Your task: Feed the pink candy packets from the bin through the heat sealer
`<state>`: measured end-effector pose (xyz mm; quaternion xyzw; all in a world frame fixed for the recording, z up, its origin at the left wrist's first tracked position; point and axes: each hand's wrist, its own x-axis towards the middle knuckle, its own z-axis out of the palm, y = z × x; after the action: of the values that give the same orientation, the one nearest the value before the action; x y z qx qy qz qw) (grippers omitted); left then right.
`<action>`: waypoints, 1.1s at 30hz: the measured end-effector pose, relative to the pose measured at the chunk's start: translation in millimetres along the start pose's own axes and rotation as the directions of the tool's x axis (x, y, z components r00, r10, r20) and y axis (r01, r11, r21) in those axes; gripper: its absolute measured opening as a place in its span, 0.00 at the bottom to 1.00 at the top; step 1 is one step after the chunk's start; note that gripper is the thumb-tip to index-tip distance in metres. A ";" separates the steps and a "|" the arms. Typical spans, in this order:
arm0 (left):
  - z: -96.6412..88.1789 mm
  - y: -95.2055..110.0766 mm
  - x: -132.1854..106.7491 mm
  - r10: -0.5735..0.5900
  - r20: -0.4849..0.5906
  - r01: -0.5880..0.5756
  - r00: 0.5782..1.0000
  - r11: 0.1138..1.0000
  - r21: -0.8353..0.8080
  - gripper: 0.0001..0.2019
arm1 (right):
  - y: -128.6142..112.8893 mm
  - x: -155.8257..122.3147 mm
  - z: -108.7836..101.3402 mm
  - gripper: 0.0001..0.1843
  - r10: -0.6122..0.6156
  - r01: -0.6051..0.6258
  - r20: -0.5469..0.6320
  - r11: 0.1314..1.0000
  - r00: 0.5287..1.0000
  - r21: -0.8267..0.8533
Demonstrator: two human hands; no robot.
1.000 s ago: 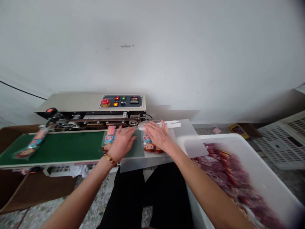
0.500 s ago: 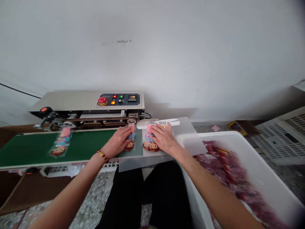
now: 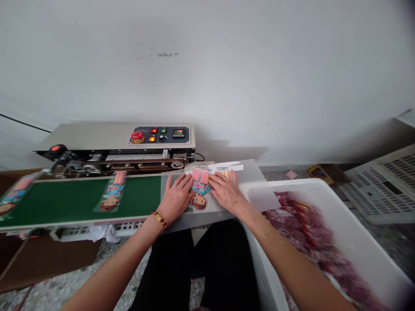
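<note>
Between my hands lies a clear pouch (image 3: 199,200) printed with a cartoon face and holding pink sticks. It rests on a translucent plastic sheet (image 3: 251,175) at the right end of a green conveyor belt. My left hand (image 3: 177,196), with a beaded bracelet at the wrist, lies flat at the pouch's left edge, fingers stretched. My right hand (image 3: 227,194) lies flat at its right edge, fingers spread. Yellow sticks (image 3: 226,174) show partly from under the right fingers; the rest of them is hidden.
A band sealing machine (image 3: 113,140) with a lit control panel stands behind the green belt (image 3: 78,196). Another pouch (image 3: 111,192) and a further pouch (image 3: 16,194) ride the belt. A white tub (image 3: 313,183) of reddish packets is at right, near a white crate (image 3: 376,183).
The pouch that was under my left hand has travelled left along the belt, as has the one ahead of it. My left hand has shifted right to the pouch beside my right hand.
</note>
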<state>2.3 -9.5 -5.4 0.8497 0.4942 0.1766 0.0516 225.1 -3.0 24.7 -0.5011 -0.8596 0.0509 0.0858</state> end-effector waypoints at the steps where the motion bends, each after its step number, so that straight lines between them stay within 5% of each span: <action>1: -0.1 0.8 -4.0 -0.035 -0.022 0.035 0.999 0.999 0.017 0.22 | 1.0 -1.1 0.1 0.18 -0.003 0.003 0.003 1.000 1.000 0.003; 5: -3.9 -5.9 -10.5 -0.121 -0.115 0.124 0.986 0.992 0.021 0.20 | -1.2 2.4 1.8 0.17 0.002 -0.002 -0.023 1.000 1.000 0.015; 12: -0.5 -22.2 8.6 0.074 0.005 -0.074 0.997 0.995 -0.072 0.22 | -12.8 5.8 1.0 0.18 -0.022 0.024 -0.061 1.000 0.998 0.017; 17: -3.9 -39.5 -5.2 0.005 -0.003 -0.005 1.000 0.999 -0.042 0.22 | -20.1 14.1 6.4 0.19 -0.055 0.055 -0.025 0.998 0.998 0.013; 23: -30.2 -75.5 -30.9 -0.148 -0.070 0.154 0.987 0.985 0.085 0.17 | -29.5 28.4 7.6 0.17 -0.098 0.099 -0.016 0.993 0.995 0.065; 27: -29.9 -53.4 -19.0 -0.051 -0.099 0.056 0.994 0.998 0.043 0.15 | -24.7 36.4 2.4 0.18 -0.046 0.047 -0.013 0.987 0.999 0.156; 30: -14.1 -25.4 -3.9 0.115 -0.033 -0.116 0.993 0.992 -0.052 0.18 | -14.9 49.2 -2.1 0.19 0.078 -0.071 -0.030 0.979 0.996 0.191; 33: 0.3 -13.0 2.0 0.163 0.003 -0.162 0.987 0.982 -0.095 0.21 | -9.3 65.0 -3.0 0.17 0.148 -0.151 0.034 0.977 0.988 0.153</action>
<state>-7.4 -1.2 -8.6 0.8847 0.4140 0.1989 0.0800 186.3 49.0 35.6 -0.5555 -0.8138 0.1295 0.1111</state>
